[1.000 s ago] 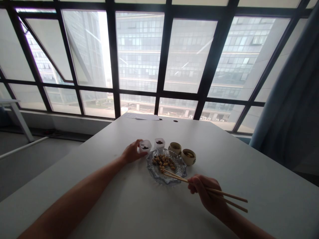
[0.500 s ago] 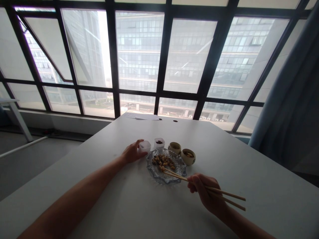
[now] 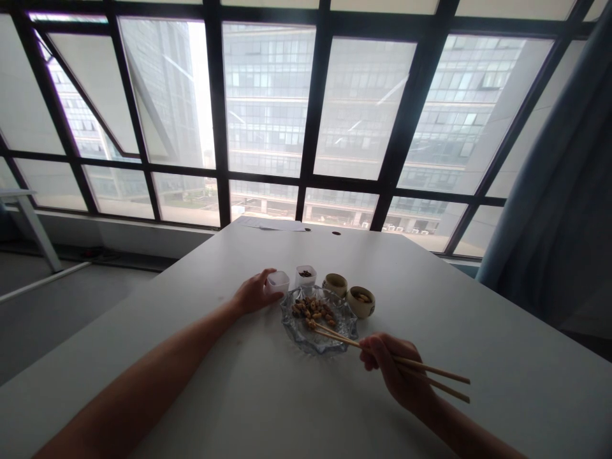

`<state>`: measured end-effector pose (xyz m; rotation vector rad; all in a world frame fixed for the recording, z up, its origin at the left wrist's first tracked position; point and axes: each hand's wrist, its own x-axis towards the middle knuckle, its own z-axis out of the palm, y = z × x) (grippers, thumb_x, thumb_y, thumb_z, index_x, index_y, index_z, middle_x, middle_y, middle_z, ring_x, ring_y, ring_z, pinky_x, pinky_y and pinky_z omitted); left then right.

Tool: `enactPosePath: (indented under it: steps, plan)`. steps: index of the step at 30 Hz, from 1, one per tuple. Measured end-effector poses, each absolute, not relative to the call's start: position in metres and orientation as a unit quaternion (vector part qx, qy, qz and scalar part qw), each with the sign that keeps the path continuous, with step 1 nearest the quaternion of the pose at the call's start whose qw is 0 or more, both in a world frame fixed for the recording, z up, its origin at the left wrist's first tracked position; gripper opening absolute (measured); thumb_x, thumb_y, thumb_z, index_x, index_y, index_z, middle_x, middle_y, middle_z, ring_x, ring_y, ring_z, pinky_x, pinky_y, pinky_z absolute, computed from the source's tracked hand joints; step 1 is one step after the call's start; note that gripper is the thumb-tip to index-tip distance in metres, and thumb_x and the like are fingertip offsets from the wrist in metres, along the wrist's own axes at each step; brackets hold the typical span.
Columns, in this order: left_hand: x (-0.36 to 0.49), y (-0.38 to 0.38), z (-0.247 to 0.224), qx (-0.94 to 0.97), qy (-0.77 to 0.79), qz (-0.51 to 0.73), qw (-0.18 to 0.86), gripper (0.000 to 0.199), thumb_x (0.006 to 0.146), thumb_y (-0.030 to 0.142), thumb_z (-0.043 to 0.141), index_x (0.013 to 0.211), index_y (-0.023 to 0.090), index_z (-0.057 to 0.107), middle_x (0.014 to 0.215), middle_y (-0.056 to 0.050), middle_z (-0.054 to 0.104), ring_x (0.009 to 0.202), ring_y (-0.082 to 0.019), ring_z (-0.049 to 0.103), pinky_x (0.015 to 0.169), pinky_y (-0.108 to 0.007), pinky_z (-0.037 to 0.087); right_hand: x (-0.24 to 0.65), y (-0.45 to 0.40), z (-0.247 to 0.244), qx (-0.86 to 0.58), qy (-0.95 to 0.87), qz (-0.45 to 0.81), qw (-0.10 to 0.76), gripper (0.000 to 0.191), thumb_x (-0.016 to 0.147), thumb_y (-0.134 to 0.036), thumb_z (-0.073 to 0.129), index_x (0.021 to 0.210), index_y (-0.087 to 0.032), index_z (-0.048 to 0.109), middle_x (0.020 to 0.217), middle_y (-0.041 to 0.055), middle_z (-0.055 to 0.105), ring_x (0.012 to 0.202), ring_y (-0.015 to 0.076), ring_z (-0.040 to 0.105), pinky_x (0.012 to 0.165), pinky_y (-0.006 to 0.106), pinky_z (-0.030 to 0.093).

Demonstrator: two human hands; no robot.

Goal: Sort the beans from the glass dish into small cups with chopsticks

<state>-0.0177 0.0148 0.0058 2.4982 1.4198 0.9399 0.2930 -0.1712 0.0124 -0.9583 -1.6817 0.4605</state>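
My left hand [image 3: 255, 292] has its thumb and fingers around a small translucent plastic cup [image 3: 278, 282], left of a scalloped glass dish [image 3: 344, 319]. My right hand [image 3: 394, 366] grips a pair of wooden chopsticks [image 3: 437, 370]. Their tips touch the near edge of a pile of brown, nut-like pieces [image 3: 315, 309] in the dish; whether a piece is pinched is too small to tell. Behind the dish stands a second plastic cup [image 3: 306, 275] with dark bits inside. Two beige round cups sit at the back right, one [image 3: 335, 284] behind the other [image 3: 361, 302], which holds some pieces.
White papers [image 3: 272, 224] lie at the far end of the white table [image 3: 229, 395], near two small dark spots. Large windows stand beyond it. A blue-grey curtain [image 3: 540, 172] hangs at the right.
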Motion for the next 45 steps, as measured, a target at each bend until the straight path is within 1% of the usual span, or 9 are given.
enactPosePath:
  steps: [3,6,9,13,18,30,35,40,45]
  plan:
    - [-0.018,0.014,0.006,0.826,0.469,0.307,0.061,0.069,0.077,0.054,0.065,0.134,0.019,0.047,0.103,-0.013,0.07,0.089,-0.028,0.068,0.079,-0.039,0.052,0.292,-0.17,0.02,-0.405,-0.698,0.194,0.558,0.039,0.096,-0.042,0.052,0.073,-0.017,0.07,0.054,0.0036,0.066,0.043,0.0134,0.061,0.043,0.023,0.051]
    - [-0.018,0.014,0.007,0.827,0.468,0.305,0.065,0.069,0.077,0.053,0.065,0.134,0.018,0.047,0.103,-0.013,0.07,0.09,-0.029,0.068,0.079,-0.039,0.052,0.301,-0.164,0.036,-0.427,-0.646,0.169,0.609,0.041,0.093,-0.049,0.056,0.071,-0.017,0.069,0.05,0.0036,0.065,0.04,0.0136,0.059,0.039,0.023,0.049]
    - [-0.018,0.015,0.007,0.826,0.468,0.307,0.065,0.07,0.076,0.053,0.066,0.133,0.017,0.047,0.102,-0.013,0.07,0.088,-0.028,0.068,0.078,-0.039,0.053,0.326,-0.155,0.053,-0.458,-0.59,0.116,0.654,0.042,0.089,-0.054,0.06,0.072,-0.016,0.07,0.051,0.0044,0.066,0.04,0.0139,0.059,0.039,0.024,0.05]
    - [-0.018,0.016,0.005,0.825,0.464,0.316,0.067,0.069,0.075,0.051,0.067,0.133,0.018,0.048,0.101,-0.012,0.07,0.085,-0.027,0.068,0.077,-0.039,0.053,0.364,-0.145,0.061,-0.503,-0.537,0.075,0.673,0.045,0.083,-0.059,0.065,0.072,-0.016,0.07,0.05,0.0038,0.065,0.039,0.0137,0.058,0.039,0.025,0.05]
    - [-0.018,0.018,0.003,0.825,0.461,0.32,0.062,0.07,0.075,0.053,0.067,0.133,0.018,0.048,0.096,-0.011,0.07,0.083,-0.027,0.068,0.077,-0.039,0.053,0.384,-0.137,0.051,-0.531,-0.507,0.087,0.673,0.047,0.081,-0.062,0.064,0.073,-0.015,0.069,0.049,0.0033,0.065,0.038,0.0139,0.057,0.038,0.025,0.049]
    - [-0.017,0.014,0.007,0.825,0.477,0.298,0.057,0.07,0.077,0.052,0.066,0.135,0.017,0.047,0.102,-0.012,0.07,0.089,-0.027,0.068,0.079,-0.039,0.053,0.37,-0.139,0.053,-0.522,-0.519,0.076,0.673,0.05,0.081,-0.065,0.062,0.071,-0.016,0.069,0.05,0.0034,0.065,0.039,0.0145,0.058,0.038,0.026,0.05]
    - [-0.017,0.016,0.006,0.825,0.474,0.302,0.06,0.069,0.077,0.052,0.065,0.134,0.018,0.047,0.1,-0.011,0.07,0.087,-0.027,0.068,0.078,-0.038,0.053,0.37,-0.135,0.05,-0.529,-0.54,0.098,0.648,0.049,0.08,-0.064,0.064,0.072,-0.016,0.069,0.054,0.005,0.067,0.043,0.0148,0.06,0.041,0.026,0.051]
    - [-0.018,0.017,0.005,0.826,0.466,0.309,0.071,0.07,0.076,0.051,0.066,0.135,0.019,0.046,0.101,-0.011,0.07,0.087,-0.027,0.068,0.079,-0.038,0.053,0.365,-0.138,0.058,-0.521,-0.521,0.1,0.669,0.049,0.08,-0.064,0.064,0.069,-0.016,0.068,0.05,0.0045,0.066,0.038,0.0157,0.059,0.036,0.027,0.05]
    - [-0.018,0.016,0.005,0.827,0.466,0.305,0.067,0.07,0.077,0.052,0.066,0.135,0.018,0.046,0.101,-0.011,0.069,0.087,-0.027,0.067,0.079,-0.038,0.053,0.344,-0.143,0.071,-0.502,-0.607,0.188,0.587,0.049,0.08,-0.063,0.065,0.066,-0.016,0.069,0.045,0.0046,0.064,0.035,0.0156,0.058,0.032,0.025,0.047]
